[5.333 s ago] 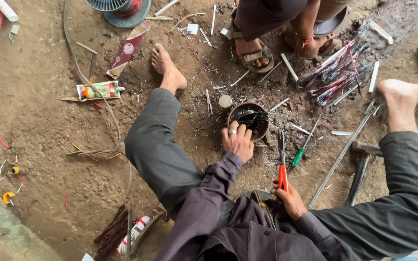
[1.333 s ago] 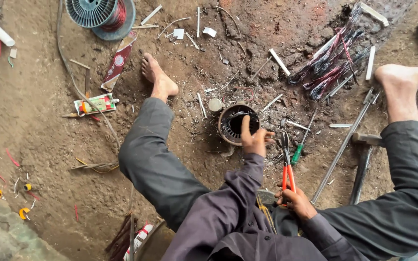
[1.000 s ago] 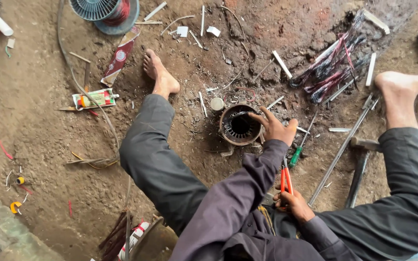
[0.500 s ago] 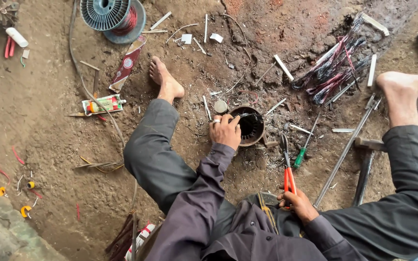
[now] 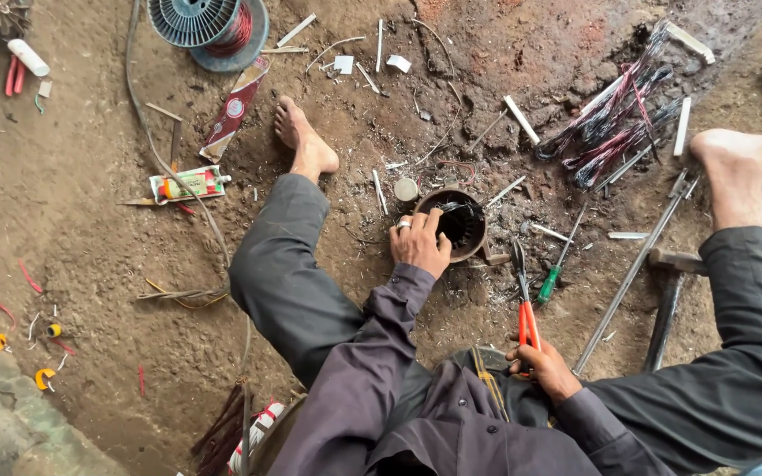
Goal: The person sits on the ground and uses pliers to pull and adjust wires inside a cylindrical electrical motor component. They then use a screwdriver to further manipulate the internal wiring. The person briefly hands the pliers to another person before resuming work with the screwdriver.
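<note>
The person's torso is cut off at the near edge, and bare dirt (image 5: 72, 256) lies open to the left. Between the legs, the left hand (image 5: 419, 244) grips the rim of a round motor shell (image 5: 457, 224), hiding its left side; dark windings show inside. Near right, the right hand (image 5: 543, 368) clasps red-handled pliers (image 5: 526, 308), tips pointing far.

one wire spool (image 5: 209, 26) — one glue tube (image 5: 189, 184) — one green-handled screwdriver (image 5: 553, 275) — one hammer (image 5: 668, 300)
</note>
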